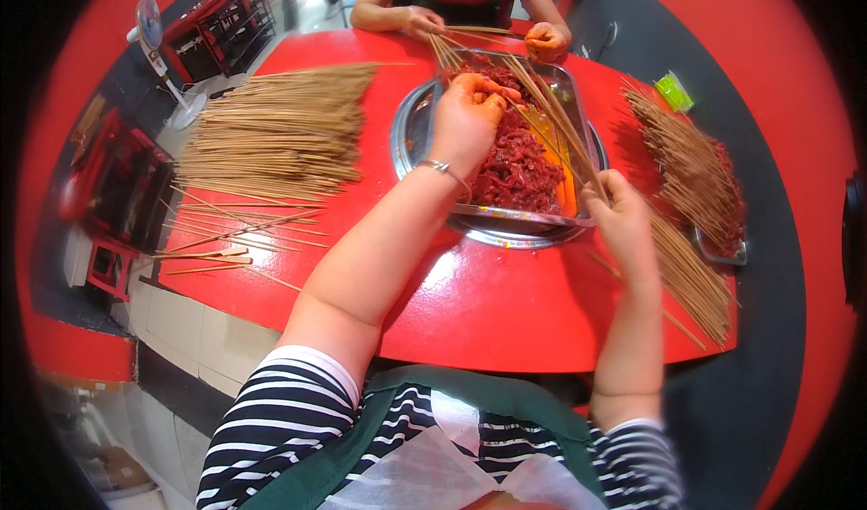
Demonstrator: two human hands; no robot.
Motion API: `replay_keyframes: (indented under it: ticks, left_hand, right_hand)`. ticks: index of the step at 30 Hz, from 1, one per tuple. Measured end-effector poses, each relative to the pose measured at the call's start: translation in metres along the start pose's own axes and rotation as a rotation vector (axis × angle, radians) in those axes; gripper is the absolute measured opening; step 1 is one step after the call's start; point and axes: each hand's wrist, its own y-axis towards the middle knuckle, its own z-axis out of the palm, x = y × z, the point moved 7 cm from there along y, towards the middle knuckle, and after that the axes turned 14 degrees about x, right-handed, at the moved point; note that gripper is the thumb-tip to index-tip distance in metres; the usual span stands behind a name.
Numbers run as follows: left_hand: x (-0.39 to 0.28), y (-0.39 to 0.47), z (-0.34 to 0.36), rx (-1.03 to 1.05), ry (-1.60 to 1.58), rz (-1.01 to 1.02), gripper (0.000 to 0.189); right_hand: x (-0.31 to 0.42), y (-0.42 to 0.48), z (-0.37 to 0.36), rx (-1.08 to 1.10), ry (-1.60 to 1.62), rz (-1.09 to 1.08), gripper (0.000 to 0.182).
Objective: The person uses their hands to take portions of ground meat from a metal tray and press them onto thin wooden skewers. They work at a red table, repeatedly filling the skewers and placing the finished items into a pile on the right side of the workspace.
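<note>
My left hand (471, 110), smeared with orange sauce, is over a metal tray (525, 216) of raw red meat strips (515, 174). Its curled fingers pinch at the tip of a thin bamboo skewer (542, 132); whether meat is between them is hidden. At the tray's right front corner, my right hand (615, 206) grips a bundle of bamboo skewers (552, 107) slanting across the tray. Orange sauce (567, 188) pools along the tray's right side. Beneath the tray is a round metal plate (504, 237).
A broad stack of bamboo skewers (278, 130) covers the red table's (474, 313) left side, with loose skewers (250, 229) nearer me. At right lie more skewers (691, 279), a tray of meat-loaded skewers (698, 171) and a green packet (674, 92). Opposite, another person's hands (547, 41) work with skewers.
</note>
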Motion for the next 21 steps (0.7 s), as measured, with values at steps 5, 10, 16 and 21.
replay_keyframes:
  ticks: [5, 10, 16, 21]
  left_hand:
    - [0.009, -0.001, 0.005, 0.025, -0.138, -0.094, 0.015]
    - [0.015, -0.002, 0.006, 0.101, -0.415, -0.269, 0.022]
    - [0.015, 0.003, -0.008, -0.022, -0.414, -0.172, 0.017]
    - [0.013, 0.004, -0.012, -0.049, -0.213, -0.102, 0.015]
  right_hand:
    - [0.015, -0.002, -0.001, -0.128, -0.077, -0.059, 0.01]
    - [0.017, -0.006, -0.012, -0.163, -0.041, -0.053, 0.011]
    - [0.015, -0.006, -0.015, -0.063, -0.093, -0.035, 0.011]
    - [0.009, -0.004, -0.008, -0.02, -0.083, -0.031, 0.01]
